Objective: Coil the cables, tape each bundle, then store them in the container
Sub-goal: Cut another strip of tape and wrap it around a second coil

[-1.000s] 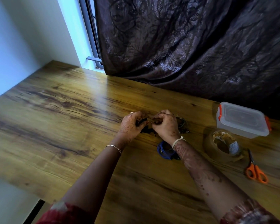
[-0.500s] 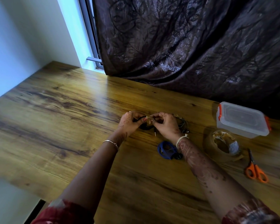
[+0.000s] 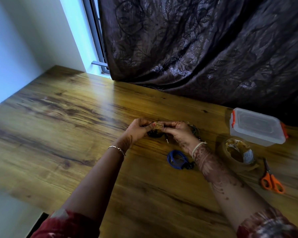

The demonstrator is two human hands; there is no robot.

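Observation:
My left hand (image 3: 139, 128) and my right hand (image 3: 177, 133) meet over the middle of the wooden table (image 3: 76, 134). Between their fingertips they pinch a short strip of brown tape (image 3: 157, 126) wrapped on a coiled black cable (image 3: 153, 134), whose jack plug (image 3: 166, 139) hangs below. A coiled blue cable (image 3: 176, 158) lies on the table just nearer me. Another coiled cable (image 3: 195, 130) shows partly behind my right hand. The clear container (image 3: 256, 128) with orange clips stands lidded at the right.
A roll of brown tape (image 3: 238, 154) lies right of my right wrist, and orange-handled scissors (image 3: 271, 179) lie nearer the front right. A dark curtain (image 3: 205, 48) hangs along the table's far edge. A white wall and window frame stand at the left.
Both hands have lifted slightly and drawn a little apart, so the tape strip on the black cable now shows between the fingertips. The other objects have not moved.

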